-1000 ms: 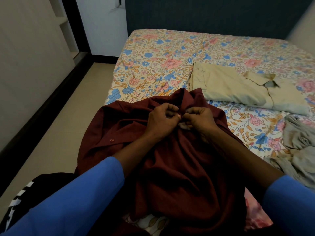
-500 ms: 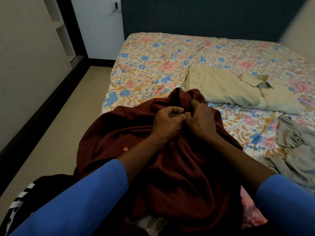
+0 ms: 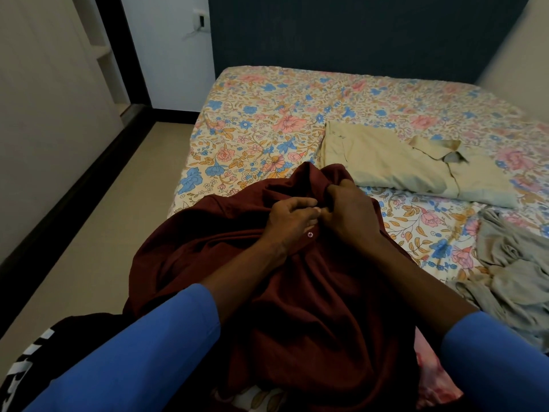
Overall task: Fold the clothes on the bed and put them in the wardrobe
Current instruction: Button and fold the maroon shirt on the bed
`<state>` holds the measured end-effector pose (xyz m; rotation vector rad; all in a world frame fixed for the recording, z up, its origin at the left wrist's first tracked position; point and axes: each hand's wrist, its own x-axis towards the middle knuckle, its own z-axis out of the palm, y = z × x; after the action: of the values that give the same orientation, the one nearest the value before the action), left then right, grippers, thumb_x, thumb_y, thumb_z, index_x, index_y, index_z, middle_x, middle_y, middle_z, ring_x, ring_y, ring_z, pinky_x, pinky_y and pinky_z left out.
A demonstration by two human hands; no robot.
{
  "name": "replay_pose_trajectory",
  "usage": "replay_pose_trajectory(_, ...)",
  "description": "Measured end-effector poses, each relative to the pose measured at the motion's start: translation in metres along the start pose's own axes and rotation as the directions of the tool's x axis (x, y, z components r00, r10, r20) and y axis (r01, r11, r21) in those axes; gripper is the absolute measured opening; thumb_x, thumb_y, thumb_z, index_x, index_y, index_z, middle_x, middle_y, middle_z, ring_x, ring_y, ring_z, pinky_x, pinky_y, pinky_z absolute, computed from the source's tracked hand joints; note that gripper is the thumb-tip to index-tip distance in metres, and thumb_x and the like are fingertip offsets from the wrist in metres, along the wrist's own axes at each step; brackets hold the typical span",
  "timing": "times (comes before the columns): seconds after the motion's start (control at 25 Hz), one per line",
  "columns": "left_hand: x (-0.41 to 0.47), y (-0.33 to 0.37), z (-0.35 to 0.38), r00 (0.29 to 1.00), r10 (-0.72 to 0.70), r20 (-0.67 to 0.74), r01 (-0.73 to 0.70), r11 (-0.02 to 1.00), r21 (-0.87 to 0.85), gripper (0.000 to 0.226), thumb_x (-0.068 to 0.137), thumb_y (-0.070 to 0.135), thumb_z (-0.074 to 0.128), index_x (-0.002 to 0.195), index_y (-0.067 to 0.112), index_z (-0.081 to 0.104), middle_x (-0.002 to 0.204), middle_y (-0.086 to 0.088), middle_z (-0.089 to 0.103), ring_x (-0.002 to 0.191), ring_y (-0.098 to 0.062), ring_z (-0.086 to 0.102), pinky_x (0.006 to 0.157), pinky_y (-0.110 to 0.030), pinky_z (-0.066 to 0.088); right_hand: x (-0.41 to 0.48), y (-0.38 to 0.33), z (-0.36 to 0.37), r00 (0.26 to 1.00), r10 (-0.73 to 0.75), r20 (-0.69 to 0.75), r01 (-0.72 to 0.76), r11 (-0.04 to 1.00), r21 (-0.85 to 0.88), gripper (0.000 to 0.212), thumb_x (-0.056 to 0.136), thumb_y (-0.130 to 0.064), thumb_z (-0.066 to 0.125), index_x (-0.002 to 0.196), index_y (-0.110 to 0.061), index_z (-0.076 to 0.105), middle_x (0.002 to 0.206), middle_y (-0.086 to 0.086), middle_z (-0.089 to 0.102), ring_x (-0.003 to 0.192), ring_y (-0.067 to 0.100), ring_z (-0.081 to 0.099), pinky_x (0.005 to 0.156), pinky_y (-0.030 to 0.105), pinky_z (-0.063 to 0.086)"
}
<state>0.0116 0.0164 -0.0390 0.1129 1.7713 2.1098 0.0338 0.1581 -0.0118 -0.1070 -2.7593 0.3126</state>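
You are standing in a bedroom of a home: a wide bed (image 3: pixel 267 93) with a flowered sheet takes up most of your view, its far end against a dark blue wall (image 3: pixel 356 31). Clothes lie on it, a beige shirt (image 3: pixel 401 165), a crumpled grey garment (image 3: pixel 511 272) and a maroon shirt (image 3: pixel 312 292). Beside the bed you have a pale floor (image 3: pixel 104 233) and a wall switch plate (image 3: pixel 199 20).

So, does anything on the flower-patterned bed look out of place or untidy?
The grey cloth garment lies crumpled in a heap at the right of the bed, unlike the beige collared shirt, folded flat. The dark red shirt is bunched too, but the left hand and right hand grip it.
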Motion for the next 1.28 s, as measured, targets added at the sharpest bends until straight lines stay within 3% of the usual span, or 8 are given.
replay_pose_trajectory(0.24,0.0,0.009,-0.001,1.0,-0.006,0.002,0.006,0.994,-0.108,0.019,0.095,0.012,0.071,0.112,0.004,0.073,0.105,-0.012,0.078,0.097,-0.022,0.077,0.087,-0.029,0.06,0.001,-0.008,-0.004,0.978,-0.132,-0.161,0.139,0.99,0.031,0.011,0.086,-0.01,0.07,0.091,-0.008,0.06,0.091,0.009,0.053,0.07,0.024,0.052,0.056,0.034,0.042)
replay_pose_trajectory(0.36,-0.001,0.015,-0.004,0.999,0.025,-0.033,-0.03,0.986,-0.165,0.028,0.092,0.019,0.077,0.116,0.005,0.073,0.107,-0.01,0.078,0.098,-0.021,0.077,0.086,-0.03,0.06,-0.002,-0.016,-0.006,0.971,-0.054,-0.234,0.11,0.967,0.232,0.006,0.087,-0.007,0.065,0.091,-0.01,0.067,0.09,0.003,0.059,0.075,0.018,0.056,0.062,0.029,0.044)
replay_pose_trajectory(0.52,0.004,0.022,-0.025,0.997,0.072,-0.037,-0.076,0.988,-0.133,0.04,0.085,0.024,0.083,0.119,0.006,0.073,0.111,-0.01,0.078,0.104,-0.024,0.075,0.092,-0.04,0.06,-0.004,-0.032,-0.013,0.991,0.121,0.053,-0.123,0.696,0.708,0.027,0.098,-0.009,0.059,0.114,-0.017,0.079,0.105,-0.004,0.078,0.096,0.008,0.073,0.089,0.035,0.061)
replay_pose_trajectory(0.72,0.011,0.031,-0.037,0.997,0.073,-0.028,-0.076,0.987,-0.142,0.043,0.084,0.006,0.081,0.125,0.001,0.069,0.115,-0.017,0.075,0.107,-0.03,0.074,0.097,-0.048,0.059,-0.006,-0.04,-0.019,0.979,0.201,-0.03,-0.119,0.688,0.716,0.02,0.093,-0.013,0.074,0.112,-0.017,0.078,0.104,-0.004,0.077,0.093,0.004,0.073,0.085,0.033,0.063)
replay_pose_trajectory(0.88,0.005,0.037,-0.039,0.994,0.105,-0.036,-0.109,0.98,-0.169,0.034,0.085,-0.006,0.076,0.118,-0.001,0.07,0.106,-0.017,0.077,0.099,-0.028,0.076,0.082,-0.033,0.061,-0.005,-0.035,-0.023,0.964,0.26,0.062,-0.209,0.589,0.78,0.019,0.088,-0.017,0.081,0.107,-0.014,0.08,0.091,-0.002,0.079,0.084,0.009,0.076,0.083,0.037,0.064)
replay_pose_trajectory(1.08,-0.003,0.039,-0.035,0.973,0.219,-0.079,-0.225,0.971,-0.077,0.034,0.083,-0.005,0.079,0.115,0.001,0.069,0.102,-0.018,0.077,0.097,-0.031,0.076,0.086,-0.04,0.062,-0.006,-0.03,-0.03,0.994,0.107,0.025,-0.096,0.73,0.677,0.011,0.093,-0.019,0.077,0.103,-0.017,0.081,0.089,-0.007,0.078,0.081,0.005,0.075,0.08,0.036,0.064)
replay_pose_trajectory(1.24,-0.01,0.052,-0.029,0.974,0.205,-0.099,-0.22,0.962,-0.162,0.025,0.091,-0.001,0.072,0.114,0.007,0.07,0.1,-0.012,0.077,0.096,-0.027,0.076,0.084,-0.038,0.062,-0.005,-0.03,-0.032,0.975,0.068,0.214,-0.224,0.332,0.916,0.024,0.091,-0.015,0.078,0.114,-0.008,0.074,0.105,0.009,0.078,0.103,0.024,0.075,0.096,0.047,0.059)
replay_pose_trajectory(1.28,-0.012,0.063,-0.028,0.981,0.17,-0.092,-0.187,0.957,-0.221,0.024,0.094,-0.001,0.068,0.116,0.007,0.069,0.101,-0.012,0.076,0.094,-0.025,0.075,0.08,-0.035,0.063,-0.002,-0.032,-0.033,0.978,0.05,0.204,-0.208,0.335,0.919,0.032,0.09,-0.019,0.079,0.12,-0.01,0.071,0.112,0.005,0.077,0.108,0.019,0.073,0.098,0.04,0.059)
